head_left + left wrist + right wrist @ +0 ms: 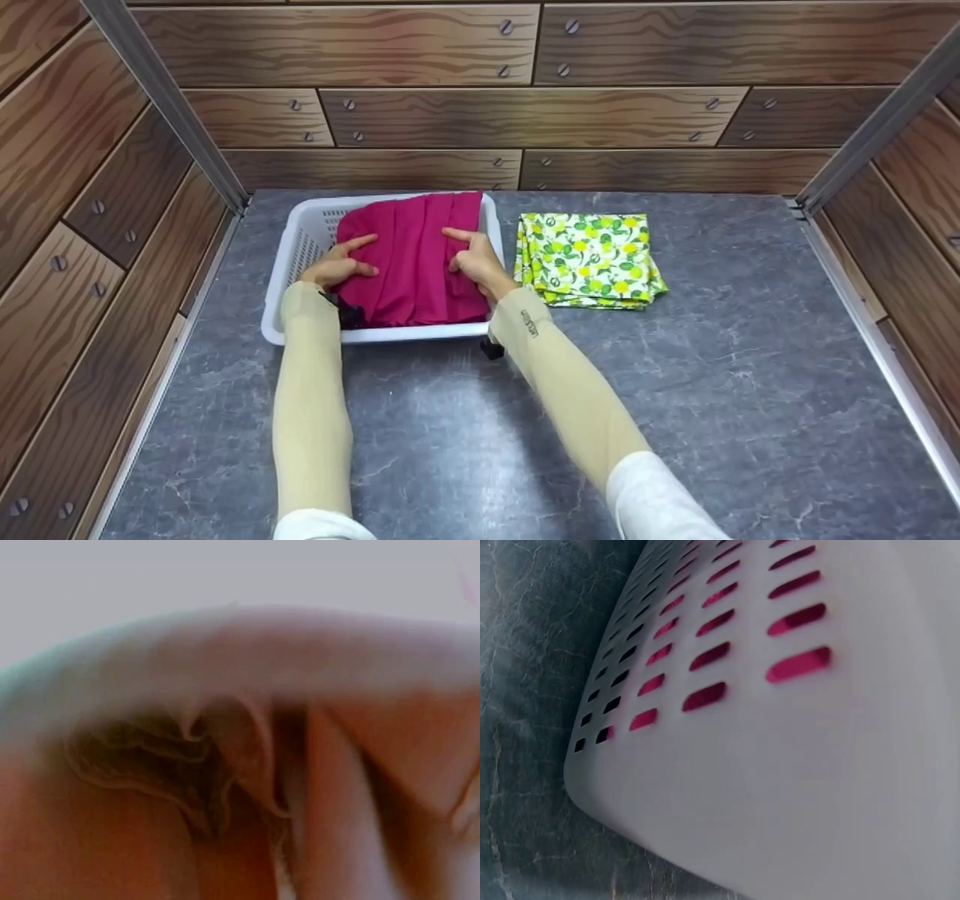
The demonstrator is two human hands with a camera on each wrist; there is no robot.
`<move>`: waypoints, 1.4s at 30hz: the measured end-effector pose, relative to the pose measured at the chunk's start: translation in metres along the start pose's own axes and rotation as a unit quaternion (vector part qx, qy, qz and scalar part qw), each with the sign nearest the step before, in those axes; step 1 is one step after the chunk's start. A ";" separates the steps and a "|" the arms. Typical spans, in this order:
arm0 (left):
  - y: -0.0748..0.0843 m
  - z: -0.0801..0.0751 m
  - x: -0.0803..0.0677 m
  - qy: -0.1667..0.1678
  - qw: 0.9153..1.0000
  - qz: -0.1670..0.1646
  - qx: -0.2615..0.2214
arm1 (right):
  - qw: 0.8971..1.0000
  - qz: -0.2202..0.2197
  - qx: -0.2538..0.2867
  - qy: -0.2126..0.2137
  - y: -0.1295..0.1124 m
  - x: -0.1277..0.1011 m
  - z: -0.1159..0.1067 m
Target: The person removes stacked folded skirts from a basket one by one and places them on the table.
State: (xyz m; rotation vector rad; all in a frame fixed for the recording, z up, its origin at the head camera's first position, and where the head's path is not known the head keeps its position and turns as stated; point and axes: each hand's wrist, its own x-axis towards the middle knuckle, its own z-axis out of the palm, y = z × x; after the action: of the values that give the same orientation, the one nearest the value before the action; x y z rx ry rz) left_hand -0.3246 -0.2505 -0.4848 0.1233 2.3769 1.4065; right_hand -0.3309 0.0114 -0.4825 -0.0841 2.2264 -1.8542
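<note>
On a grey marbled tabletop (420, 420), magenta cloth (412, 277) lies in a white basket (405, 332) with the left hand (339, 262) and right hand (482, 262) on it, visible fingers spread, lemon-print fabric (585, 259) just beyond the basket's right rim.

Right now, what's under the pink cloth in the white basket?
I can't tell what's under the pink cloth, because it hides the floor of the basket below. Through some of the side holes, pink shows; others just look dark.
</note>
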 end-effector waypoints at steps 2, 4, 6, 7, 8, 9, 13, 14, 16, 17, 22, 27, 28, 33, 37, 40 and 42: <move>-0.003 0.001 0.000 -0.003 1.000 -0.003 -0.012 | 1.000 -0.001 -0.003 -0.001 0.001 0.000 0.001; -0.005 0.002 0.000 -0.004 1.000 -0.006 -0.010 | 1.000 0.000 -0.003 -0.003 0.003 0.000 0.002; -0.007 0.003 0.000 -0.001 1.000 -0.006 0.003 | 1.000 0.001 -0.003 -0.002 0.004 -0.001 0.002; -0.007 0.004 0.001 0.003 1.000 -0.004 0.009 | 1.000 0.001 -0.004 -0.002 0.004 -0.001 0.002; -0.007 0.004 0.002 0.008 1.000 -0.002 0.013 | 1.000 -0.001 -0.004 -0.002 0.004 -0.001 0.002; -0.006 0.005 0.002 0.015 1.000 0.001 0.017 | 1.000 -0.003 -0.003 -0.002 0.004 -0.001 0.002; 0.003 0.003 0.003 0.039 0.999 0.011 0.015 | 1.000 -0.016 0.001 0.000 0.002 -0.001 0.000; 0.005 0.002 0.003 0.043 0.999 0.012 0.016 | 1.000 -0.018 0.003 -0.001 0.001 -0.001 -0.001; 0.012 -0.001 0.001 0.044 0.999 0.014 0.022 | 1.000 -0.021 0.006 0.001 -0.001 -0.002 -0.003; 0.015 -0.003 0.001 0.045 0.999 0.013 0.027 | 1.000 -0.021 0.007 0.002 -0.002 -0.002 -0.004; 0.024 -0.008 -0.003 0.051 0.998 0.018 0.017 | 0.999 -0.029 0.022 0.007 -0.008 -0.001 -0.008; 0.034 -0.012 -0.009 0.066 0.998 0.024 -0.002 | 0.998 -0.040 0.044 0.007 -0.018 -0.002 -0.012; 0.038 -0.013 -0.010 0.069 0.997 0.026 -0.003 | 0.998 -0.042 0.047 0.007 -0.021 -0.003 -0.013; 0.058 -0.019 -0.019 0.083 0.996 0.034 -0.004 | 0.997 -0.047 0.057 0.007 -0.036 -0.007 -0.023; 0.074 -0.021 -0.025 0.088 0.995 0.036 -0.014 | 0.997 -0.050 0.059 0.004 -0.048 -0.012 -0.033; 0.085 -0.020 -0.029 0.087 0.995 0.042 -0.026 | 0.996 -0.050 0.070 0.000 -0.056 -0.015 -0.041; 0.091 -0.018 -0.032 0.086 0.995 0.045 -0.033 | 0.996 -0.049 0.076 -0.002 -0.060 -0.017 -0.047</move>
State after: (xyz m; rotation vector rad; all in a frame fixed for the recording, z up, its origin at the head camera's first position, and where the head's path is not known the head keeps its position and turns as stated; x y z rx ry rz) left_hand -0.3121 -0.2282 -0.3902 0.0966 2.4863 1.5958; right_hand -0.3309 0.0481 -0.4134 -0.1739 2.1049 -2.0659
